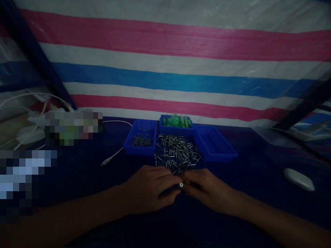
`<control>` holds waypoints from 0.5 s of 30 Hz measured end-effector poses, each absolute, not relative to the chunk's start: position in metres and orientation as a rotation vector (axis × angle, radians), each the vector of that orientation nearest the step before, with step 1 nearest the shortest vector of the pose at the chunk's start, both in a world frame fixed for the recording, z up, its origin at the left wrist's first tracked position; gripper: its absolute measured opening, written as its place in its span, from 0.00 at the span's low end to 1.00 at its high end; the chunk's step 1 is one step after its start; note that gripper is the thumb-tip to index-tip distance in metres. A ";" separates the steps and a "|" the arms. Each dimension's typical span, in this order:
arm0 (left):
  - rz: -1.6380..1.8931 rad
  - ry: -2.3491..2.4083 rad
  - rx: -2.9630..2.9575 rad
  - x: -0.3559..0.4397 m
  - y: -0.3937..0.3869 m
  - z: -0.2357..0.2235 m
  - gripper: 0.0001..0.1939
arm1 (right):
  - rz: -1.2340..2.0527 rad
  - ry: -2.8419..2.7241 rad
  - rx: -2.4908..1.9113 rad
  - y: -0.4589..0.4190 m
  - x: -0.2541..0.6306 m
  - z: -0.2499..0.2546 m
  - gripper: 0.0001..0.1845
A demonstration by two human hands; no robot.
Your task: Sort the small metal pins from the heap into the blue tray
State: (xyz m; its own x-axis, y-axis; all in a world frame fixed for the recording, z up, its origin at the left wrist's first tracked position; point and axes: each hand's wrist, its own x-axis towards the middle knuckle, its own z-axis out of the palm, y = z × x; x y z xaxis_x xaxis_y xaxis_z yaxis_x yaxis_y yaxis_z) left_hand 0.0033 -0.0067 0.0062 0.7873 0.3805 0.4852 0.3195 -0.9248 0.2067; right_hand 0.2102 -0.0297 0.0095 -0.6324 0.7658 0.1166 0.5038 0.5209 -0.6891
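A cross-head screw (181, 185) points its round, shiny head at me, its shaft hidden by fingers. My left hand (156, 187) comes in from the left, closed, with thumb and forefinger tips at the screw. From the other side my right hand (204, 187) meets it, fingers pinched around the same screw. Just beyond both hands lies a loose pile of metal screws (178, 151) on the dark blue table (165, 227). Left of the pile, a blue bin (139, 150) holds several more screws (142, 140).
Behind the pile stands a blue bin (176, 130) of green plastic pieces (177, 120). Another blue bin (216, 158) sits right of it. A white cable (113, 156) lies at left, a white rounded case (299, 179) at right. Striped sheeting (165, 82) hangs behind.
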 end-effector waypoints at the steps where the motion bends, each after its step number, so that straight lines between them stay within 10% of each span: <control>1: 0.808 0.582 2.852 0.003 -0.006 0.007 0.08 | 0.869 -2.345 -1.053 -0.030 0.210 0.010 0.07; 15: 0.459 0.673 2.753 0.006 -0.003 0.006 0.04 | 0.582 -2.279 -0.947 -0.035 0.212 0.015 0.07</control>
